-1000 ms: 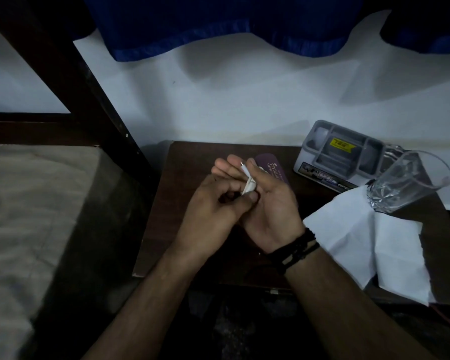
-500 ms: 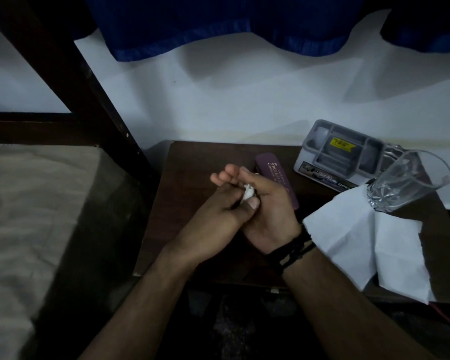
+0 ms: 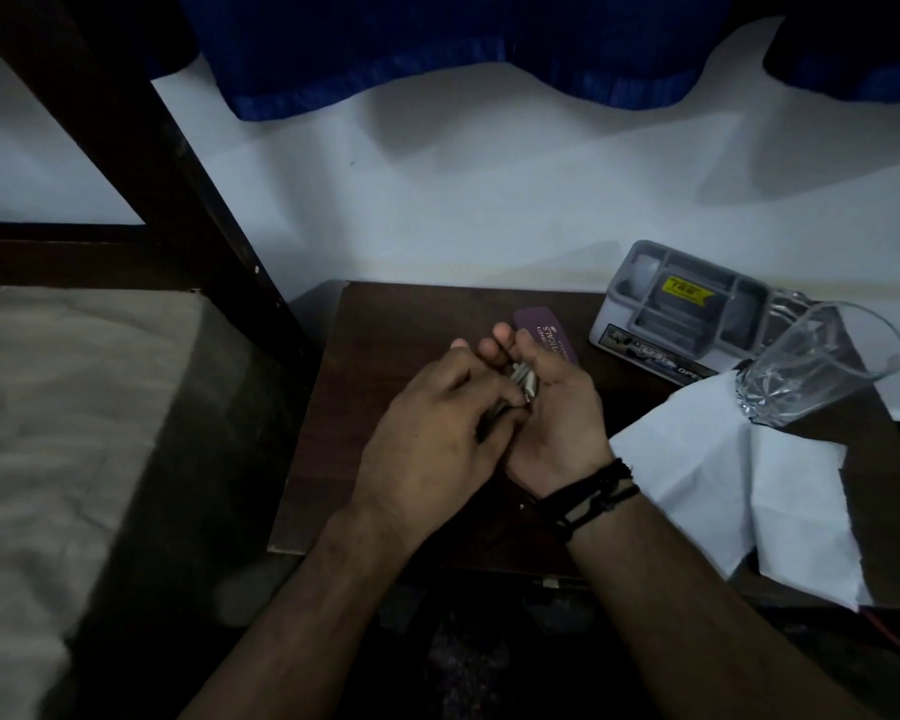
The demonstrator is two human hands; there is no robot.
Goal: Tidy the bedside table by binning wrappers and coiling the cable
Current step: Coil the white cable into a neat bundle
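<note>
Both hands meet over the middle of the dark wooden bedside table (image 3: 385,324). My right hand (image 3: 554,413), palm up with black bands at the wrist, cradles a small bundle of white cable (image 3: 525,383). My left hand (image 3: 437,433) lies over it from the left, thumb and fingertips pinching the bundle. Most of the cable is hidden between the palms, so I cannot tell how it is wound.
A purple case (image 3: 552,335) lies just behind my hands. At the back right stand a grey compartment box (image 3: 687,314) and a clear glass (image 3: 822,366) resting on white paper (image 3: 718,480) that overhangs the front edge. A bed (image 3: 48,433) lies left, its dark post (image 3: 188,200) beside the table.
The white cable end that stuck up between my fingers a second ago is now folded down into my right palm. My left hand has slid further over it.
</note>
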